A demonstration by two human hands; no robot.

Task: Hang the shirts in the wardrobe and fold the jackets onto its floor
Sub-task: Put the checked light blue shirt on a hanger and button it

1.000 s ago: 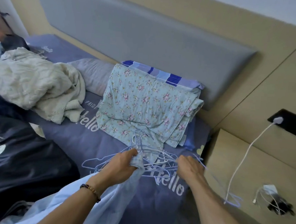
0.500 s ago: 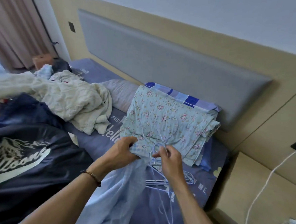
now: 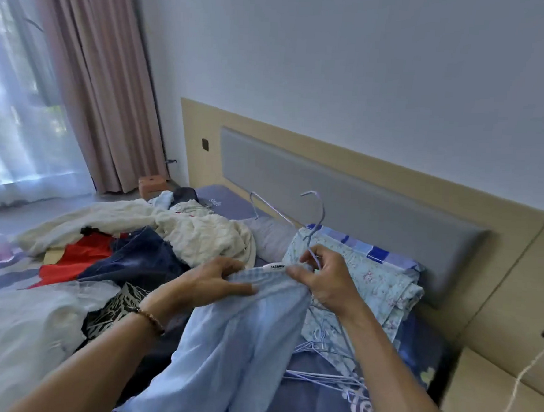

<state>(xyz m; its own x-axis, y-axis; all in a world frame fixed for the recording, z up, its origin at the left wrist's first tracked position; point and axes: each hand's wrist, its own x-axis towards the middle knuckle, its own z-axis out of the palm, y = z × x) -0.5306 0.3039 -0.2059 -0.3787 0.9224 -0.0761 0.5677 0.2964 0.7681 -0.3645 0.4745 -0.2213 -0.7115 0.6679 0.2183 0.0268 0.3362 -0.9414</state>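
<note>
- The step in hand is getting a shirt onto a hanger: the left hand (image 3: 210, 283) is pinching the collar edge of the pale blue cotton shirt (image 3: 240, 341), thumb and fingers pressed on the cloth, with the body of the shirt drooping toward the camera over the bed.
- The right hand (image 3: 322, 280) is gripping the neck of a thin light-blue wire hanger (image 3: 314, 221), fingers curled round it, right at the collar by the white label.
- The next move is likely calling for feeding the hanger's shoulders into the collar, then carrying the shirt to the wardrobe, which is not showing here.
- Counting: one shirt being held; two hanger hooks sticking up above the hands, though whether both are being gripped is unclear.
- A loose pile of light-blue wire hangers (image 3: 324, 368) is lying on the purple bedsheet (image 3: 309, 405); its number is too tangled to count.
- A heap of unsorted clothes (image 3: 128, 248) is waiting to the left.
</note>
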